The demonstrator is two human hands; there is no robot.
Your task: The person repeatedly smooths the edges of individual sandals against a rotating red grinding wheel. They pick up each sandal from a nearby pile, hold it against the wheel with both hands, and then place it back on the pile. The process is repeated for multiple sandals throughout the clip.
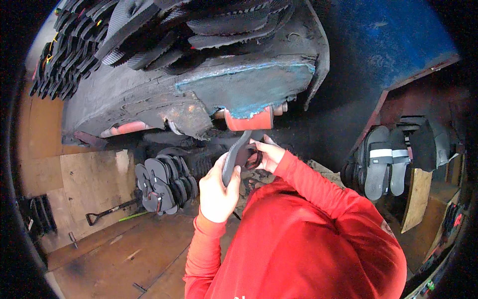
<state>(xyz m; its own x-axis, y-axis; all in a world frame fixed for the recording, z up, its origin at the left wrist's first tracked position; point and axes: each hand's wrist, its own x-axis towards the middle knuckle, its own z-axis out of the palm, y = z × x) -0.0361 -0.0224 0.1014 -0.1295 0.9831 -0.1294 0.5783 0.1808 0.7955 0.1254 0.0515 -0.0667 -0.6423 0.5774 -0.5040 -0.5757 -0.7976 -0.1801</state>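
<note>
One dark sandal (232, 160) in hand, far end just below the orange roller (249, 119); contact or gap, can't tell from this angle. Left hand (218, 193) grasps the sole between thumb and fingers, below and left of the roller. Right hand (271, 155) grips at the dark strap (254, 158), below and slightly right of the roller (strap reads brownish against the sole). Neither hand is free.

Progress, my read: this piece is partway at best. Strap looks already fitted; how much of the edge is worked doesn't show, so can't call it finished. The heap of dark sandals (229, 25) above the roller has ragged-looking edges, so I'd guess those are outstanding. The stack of grey sandals (167, 182) lower left of the roller looks smoother; maybe done, not certain. White-banded slides (381, 155), well right of the roller: status unclear.
</note>
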